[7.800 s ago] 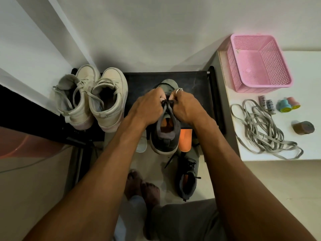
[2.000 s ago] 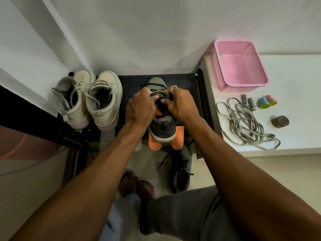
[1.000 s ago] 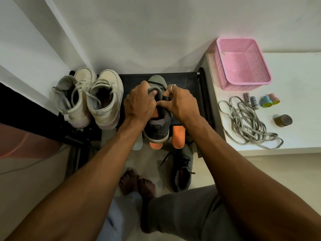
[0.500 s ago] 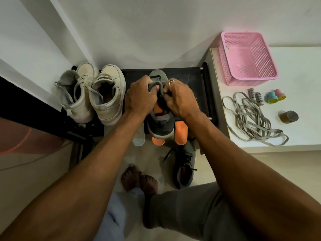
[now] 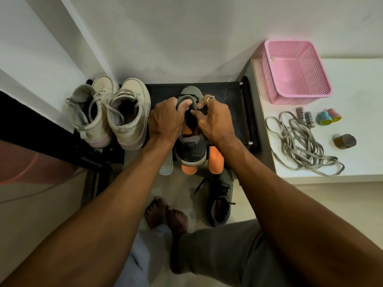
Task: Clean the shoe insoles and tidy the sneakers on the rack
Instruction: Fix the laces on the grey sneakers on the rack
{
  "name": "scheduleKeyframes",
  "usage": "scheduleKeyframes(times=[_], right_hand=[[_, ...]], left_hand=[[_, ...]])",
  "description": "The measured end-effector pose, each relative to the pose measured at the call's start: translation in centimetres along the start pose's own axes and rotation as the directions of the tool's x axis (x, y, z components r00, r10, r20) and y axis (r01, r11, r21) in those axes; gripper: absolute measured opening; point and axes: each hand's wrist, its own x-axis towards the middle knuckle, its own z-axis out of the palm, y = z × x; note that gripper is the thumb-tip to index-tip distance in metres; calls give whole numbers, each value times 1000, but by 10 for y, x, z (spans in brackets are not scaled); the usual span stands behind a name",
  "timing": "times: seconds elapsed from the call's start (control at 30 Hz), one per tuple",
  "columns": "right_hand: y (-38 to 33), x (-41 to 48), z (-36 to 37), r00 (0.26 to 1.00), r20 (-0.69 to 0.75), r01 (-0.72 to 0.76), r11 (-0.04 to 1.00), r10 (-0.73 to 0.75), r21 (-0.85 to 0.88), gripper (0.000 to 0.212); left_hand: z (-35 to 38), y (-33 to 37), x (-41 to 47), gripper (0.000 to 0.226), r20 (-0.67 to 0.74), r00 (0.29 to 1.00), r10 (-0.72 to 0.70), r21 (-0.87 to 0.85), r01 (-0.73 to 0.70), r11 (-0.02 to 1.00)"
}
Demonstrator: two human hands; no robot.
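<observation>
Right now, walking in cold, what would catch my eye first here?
The left hand and right hand gripping the open mouth of a grey sneaker on the black rack, centre. Next, the pink basket on the white table at right, with a tangle of grey laces nearer you. Beige high-top sneakers stand at the rack's left.

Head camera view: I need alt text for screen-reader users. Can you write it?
A person's left hand and right hand grip the opening of a grey sneaker on a black rack, beside a beige pair. Its mate lies on the floor; a pink basket and grey laces sit on the white table to the right.
</observation>
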Motion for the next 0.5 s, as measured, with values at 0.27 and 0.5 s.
scheduleKeyframes(times=[0.27,0.5], right_hand=[[7,6,-8,998,54,28,990,-21,-141,21],[2,5,-2,999,28,-19,985,24,-174,25]], left_hand=[[-8,-8,9,25,288,943,165,-52,-156,986],[-5,-7,7,20,202,973,109,33,-118,992]])
